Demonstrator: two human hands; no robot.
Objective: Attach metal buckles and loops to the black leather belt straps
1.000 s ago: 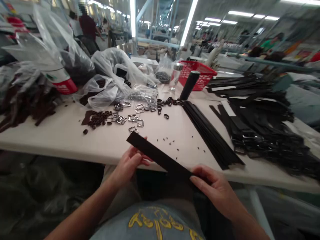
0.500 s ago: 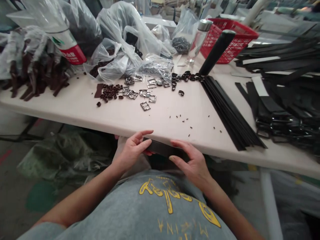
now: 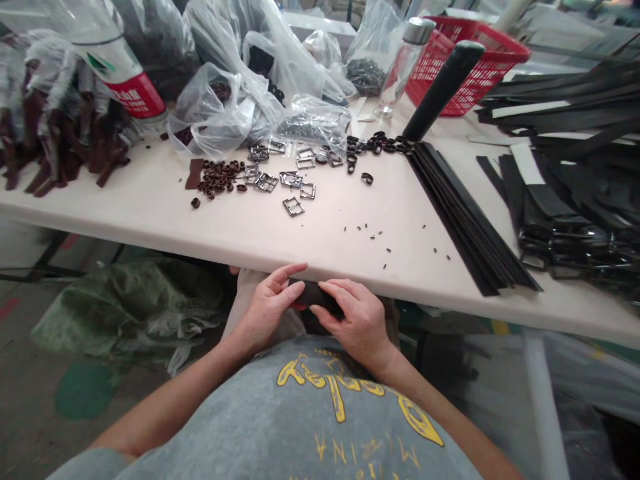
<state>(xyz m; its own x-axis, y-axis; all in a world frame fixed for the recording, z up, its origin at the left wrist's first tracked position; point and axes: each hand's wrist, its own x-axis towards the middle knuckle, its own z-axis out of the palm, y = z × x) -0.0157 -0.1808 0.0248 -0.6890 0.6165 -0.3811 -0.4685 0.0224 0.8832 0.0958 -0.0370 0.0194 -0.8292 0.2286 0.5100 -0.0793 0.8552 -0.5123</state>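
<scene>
Table: clear bag of dark pieces; hands grip black strip.

I'd call this a strap or belt workshop, judging by the metal buckles, small brown loops, long black strips (a whole sheaf) and plastic bags on my pale worktop.

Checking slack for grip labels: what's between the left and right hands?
A short stretch of dark strip bridges the left hand and right hand, held by both. Head view shows it; whether it's folded, can't tell.
</scene>
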